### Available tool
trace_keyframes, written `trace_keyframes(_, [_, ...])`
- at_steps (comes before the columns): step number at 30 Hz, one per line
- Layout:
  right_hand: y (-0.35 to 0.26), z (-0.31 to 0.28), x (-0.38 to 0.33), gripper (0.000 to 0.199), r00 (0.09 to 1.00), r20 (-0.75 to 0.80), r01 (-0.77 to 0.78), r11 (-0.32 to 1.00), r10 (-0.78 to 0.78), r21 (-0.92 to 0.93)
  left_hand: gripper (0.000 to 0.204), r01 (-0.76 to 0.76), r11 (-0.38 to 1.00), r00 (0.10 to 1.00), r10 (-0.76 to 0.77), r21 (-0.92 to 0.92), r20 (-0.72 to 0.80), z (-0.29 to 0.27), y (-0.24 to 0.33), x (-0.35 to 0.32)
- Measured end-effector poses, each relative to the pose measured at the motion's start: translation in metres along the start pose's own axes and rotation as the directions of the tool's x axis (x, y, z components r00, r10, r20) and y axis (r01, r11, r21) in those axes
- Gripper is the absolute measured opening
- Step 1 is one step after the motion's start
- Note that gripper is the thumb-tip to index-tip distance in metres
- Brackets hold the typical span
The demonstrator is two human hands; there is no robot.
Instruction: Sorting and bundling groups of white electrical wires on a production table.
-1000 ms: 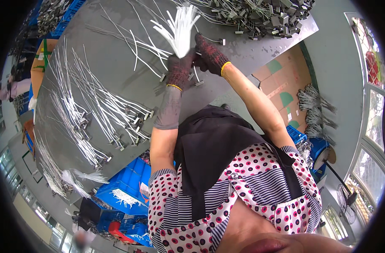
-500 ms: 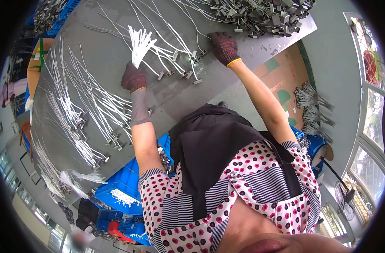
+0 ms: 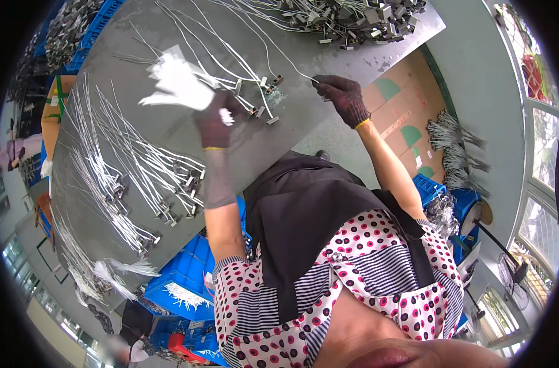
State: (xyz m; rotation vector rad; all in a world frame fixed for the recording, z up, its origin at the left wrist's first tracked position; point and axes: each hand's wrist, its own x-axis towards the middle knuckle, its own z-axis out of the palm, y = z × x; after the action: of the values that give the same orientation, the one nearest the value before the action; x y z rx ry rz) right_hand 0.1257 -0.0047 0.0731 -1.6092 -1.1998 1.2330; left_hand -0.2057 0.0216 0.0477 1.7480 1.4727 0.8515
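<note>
White strips (image 3: 178,83), blurred, are fanning out of the left hand (image 3: 215,121), whose gloved fingers are curling tightly around them over the bench (image 3: 298,101). The right hand (image 3: 342,98), fingertips pinched together, is gripping a thin cable (image 3: 293,66) by the near edge. Loose cables (image 3: 271,121) are lying between both; a connector heap (image 3: 368,21) is covering the far right corner, cable bundles (image 3: 105,184) lining the left edge.
</note>
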Motion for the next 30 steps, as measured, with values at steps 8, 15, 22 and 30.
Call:
trace_keyframes(8, [0.012, -0.037, -0.112, 0.025, 0.988, 0.043, -0.152, 0.981, 0.148, 0.122, 0.027, 0.617, 0.155, 0.777, -0.276, -0.771, 0.566, 0.154, 0.046, 0.02])
trace_keyframes(15, [0.151, -0.105, -0.251, 0.029, 0.776, -0.184, -0.606, 0.794, 0.604, 0.048, 0.018, 0.584, -0.217, 0.688, -0.379, -0.782, 0.619, 0.141, 0.073, 0.027])
trace_keyframes(22, [0.164, -0.116, -0.325, 0.03, 0.804, -0.365, -0.532, 0.842, 0.47, -0.089, 0.021, 0.256, -0.056, 0.889, -0.379, -0.965, 0.258, 0.104, 0.09, 0.053])
trace_keyframes(30, [0.176, -0.126, -0.323, 0.032, 0.787, -0.382, -0.557, 0.825, 0.484, -0.101, 0.021, 0.26, -0.035, 0.864, -0.437, -0.965, 0.249, 0.103, 0.071, 0.028])
